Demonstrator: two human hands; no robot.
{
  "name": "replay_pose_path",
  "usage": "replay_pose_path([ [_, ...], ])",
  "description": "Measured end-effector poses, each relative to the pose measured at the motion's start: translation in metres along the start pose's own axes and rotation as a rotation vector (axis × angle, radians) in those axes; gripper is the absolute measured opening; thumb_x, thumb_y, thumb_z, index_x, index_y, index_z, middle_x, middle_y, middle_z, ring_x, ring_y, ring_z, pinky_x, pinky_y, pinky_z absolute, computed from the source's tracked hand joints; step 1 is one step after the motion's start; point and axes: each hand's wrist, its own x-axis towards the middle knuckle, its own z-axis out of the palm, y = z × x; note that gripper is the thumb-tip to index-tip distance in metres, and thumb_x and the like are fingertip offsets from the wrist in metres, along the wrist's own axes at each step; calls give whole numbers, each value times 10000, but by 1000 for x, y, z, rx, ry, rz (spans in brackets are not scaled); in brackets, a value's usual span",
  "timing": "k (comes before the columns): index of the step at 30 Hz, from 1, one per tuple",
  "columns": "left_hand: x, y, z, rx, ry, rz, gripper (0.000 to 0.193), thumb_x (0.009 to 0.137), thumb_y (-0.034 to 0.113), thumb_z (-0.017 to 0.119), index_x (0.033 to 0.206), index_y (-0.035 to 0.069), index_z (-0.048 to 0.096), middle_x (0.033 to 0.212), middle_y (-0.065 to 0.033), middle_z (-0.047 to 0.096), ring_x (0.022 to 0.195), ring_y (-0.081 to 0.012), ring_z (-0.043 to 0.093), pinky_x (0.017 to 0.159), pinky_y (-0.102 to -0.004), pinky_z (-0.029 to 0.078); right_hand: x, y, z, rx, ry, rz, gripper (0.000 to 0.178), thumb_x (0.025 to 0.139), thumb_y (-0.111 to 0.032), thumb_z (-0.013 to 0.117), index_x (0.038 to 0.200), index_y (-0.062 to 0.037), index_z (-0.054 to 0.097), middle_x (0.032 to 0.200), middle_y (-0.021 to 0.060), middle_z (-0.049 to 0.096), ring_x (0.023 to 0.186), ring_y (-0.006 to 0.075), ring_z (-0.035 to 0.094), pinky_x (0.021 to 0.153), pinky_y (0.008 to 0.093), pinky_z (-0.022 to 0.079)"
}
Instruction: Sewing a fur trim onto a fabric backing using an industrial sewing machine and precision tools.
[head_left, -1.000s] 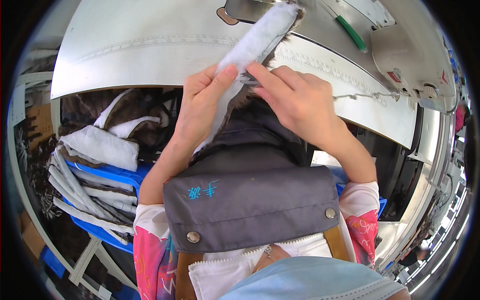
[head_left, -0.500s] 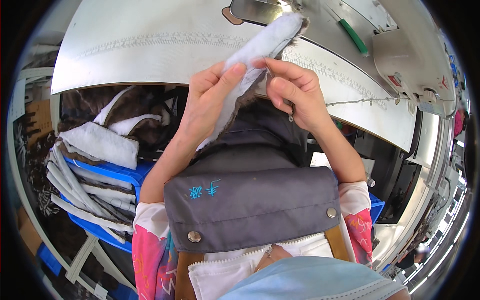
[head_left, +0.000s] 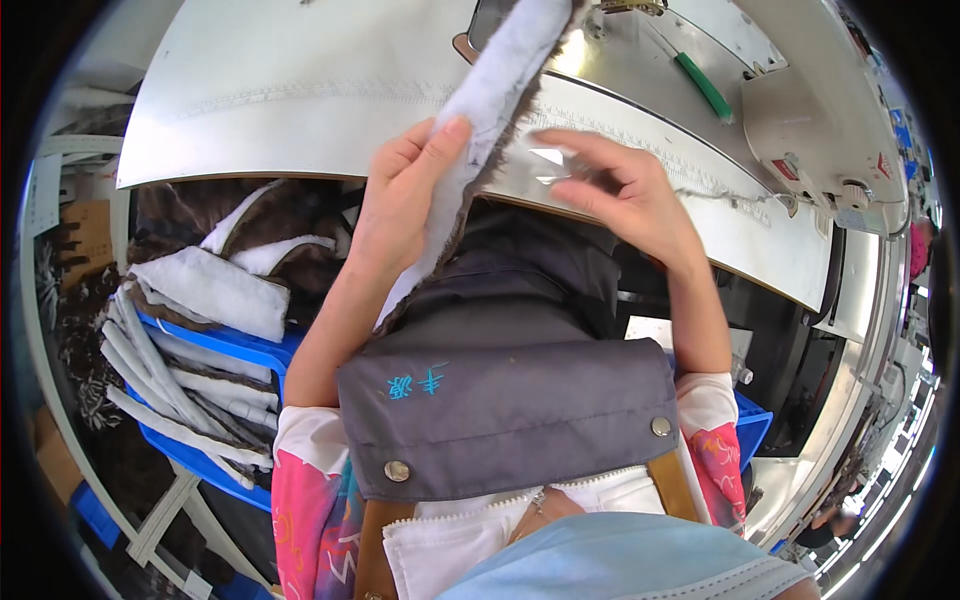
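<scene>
A long fur strip [head_left: 490, 95], white on its backing and dark brown along the furry edge, slants from my lap up over the table. My left hand [head_left: 415, 175] is closed around its middle, thumb pressed on the white side. Apart from the strip, to its right, hovers my right hand [head_left: 630, 190], thumb and index finger spread and blurred. Something small with bright, shiny patches [head_left: 547, 157] shows between those fingers, too smeared to name; a dark part lies towards the palm.
A white table [head_left: 270, 90] with a printed ruler carries a sewing machine [head_left: 830, 130] at right. A green-handled tool [head_left: 704, 88] lies on its metal bed. A blue crate [head_left: 215, 343] of fur strips stands at left.
My right hand has come away from the strip, moving right and down, and its pinch has widened. The strip, still in my left hand, has shifted left and up.
</scene>
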Motion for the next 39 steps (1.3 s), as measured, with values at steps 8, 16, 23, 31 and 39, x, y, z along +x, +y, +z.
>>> replay_pose_path([
  [8,13,42,7,-87,-71,137,310,969,251,457,1037,-24,582,879,-66,629,711,-132,583,644,-279,483,8,-6,0,-338,348,-231,223,808,-65,631,1029,-69,660,1030,68,624,956,209,577,810,306,449],
  [16,43,95,3,-228,129,577,282,969,251,449,1065,-3,525,911,-89,600,763,-191,564,744,-337,471,23,-40,48,471,-33,188,429,847,-75,609,1251,1,489,1185,74,577,681,69,565,600,207,465],
  [23,66,104,-43,-336,267,614,294,966,238,455,1156,15,472,1006,-97,586,894,-204,555,845,-368,457,-31,40,101,726,-373,469,308,879,-73,571,1169,14,520,875,45,625,664,46,545,501,176,427],
  [31,81,88,-81,-254,215,383,209,893,127,587,1027,-32,565,901,-100,622,778,-191,597,737,-340,490,-86,42,86,269,102,222,135,866,-84,561,811,22,624,612,49,547,543,113,491,521,246,382],
  [39,106,62,-72,-610,225,239,193,898,122,575,1012,-33,559,801,-90,590,700,-193,578,695,-331,515,-111,51,86,131,223,69,104,835,-62,589,781,21,618,616,110,555,519,201,531,497,286,402],
])
